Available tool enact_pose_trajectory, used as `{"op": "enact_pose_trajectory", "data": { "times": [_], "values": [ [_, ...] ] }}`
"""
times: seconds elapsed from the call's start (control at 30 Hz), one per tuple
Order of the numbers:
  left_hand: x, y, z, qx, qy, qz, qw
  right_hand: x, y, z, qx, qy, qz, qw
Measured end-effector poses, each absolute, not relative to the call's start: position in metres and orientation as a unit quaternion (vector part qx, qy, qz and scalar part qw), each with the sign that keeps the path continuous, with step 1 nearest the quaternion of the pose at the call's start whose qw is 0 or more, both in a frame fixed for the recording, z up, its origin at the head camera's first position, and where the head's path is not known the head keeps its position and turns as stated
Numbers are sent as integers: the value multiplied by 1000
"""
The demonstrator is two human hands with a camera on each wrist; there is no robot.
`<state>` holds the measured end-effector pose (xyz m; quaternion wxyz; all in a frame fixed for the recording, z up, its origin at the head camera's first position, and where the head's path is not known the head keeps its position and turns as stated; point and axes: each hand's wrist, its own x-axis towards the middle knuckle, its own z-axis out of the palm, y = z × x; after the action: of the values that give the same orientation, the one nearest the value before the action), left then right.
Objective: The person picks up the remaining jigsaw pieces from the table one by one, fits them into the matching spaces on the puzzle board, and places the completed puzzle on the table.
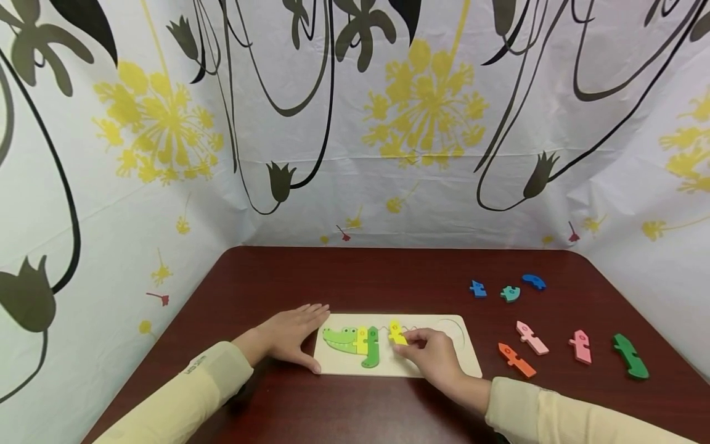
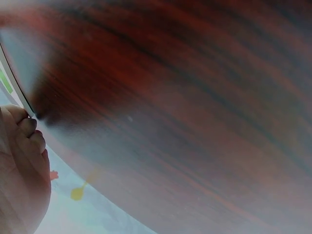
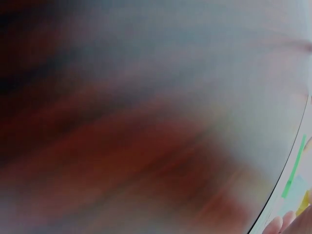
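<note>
A left hand (image 1: 291, 336), thumb and fingers spread wide, rests along the nine o'clock edge of a pale puzzle board (image 1: 388, 365), probably to steady it. From four o'clock, the right hand (image 1: 435, 356) pinches a yellow piece (image 1: 396, 330) at the board's middle, likely for fine control; it looks small, bright and knobbed, its six o'clock end partly hidden.

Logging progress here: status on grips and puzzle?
Left grip open at left edge of board. Right grip pinching yellow piece. Loose pieces off right; nothing seen blocking.
</note>
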<state>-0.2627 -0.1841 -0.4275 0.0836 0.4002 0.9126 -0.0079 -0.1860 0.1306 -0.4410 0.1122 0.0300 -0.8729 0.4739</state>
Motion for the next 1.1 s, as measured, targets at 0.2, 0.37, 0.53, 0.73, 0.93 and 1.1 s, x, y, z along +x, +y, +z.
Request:
{"op": "enact_pose_trajectory", "data": {
  "times": [0.2,0.37,0.53,0.73,0.93,1.1],
  "values": [
    [-263,-184,-428,397,914,-13,85,-187,125,-442,34,-875,474,92],
    [-263,-184,-429,396,914,-19,85,-188,121,-441,38,-880,466,83],
    [-263,-183,-429,395,915,-23,84,-191,120,-442,46,-886,454,80],
    [-262,-182,-427,393,915,-22,86,-193,119,-441,53,-893,442,75],
    [-262,-183,-427,393,915,-22,85,-194,117,-440,55,-896,436,72],
    [-262,-183,-427,393,915,-16,87,-194,116,-440,58,-899,429,70]
  ]
}}
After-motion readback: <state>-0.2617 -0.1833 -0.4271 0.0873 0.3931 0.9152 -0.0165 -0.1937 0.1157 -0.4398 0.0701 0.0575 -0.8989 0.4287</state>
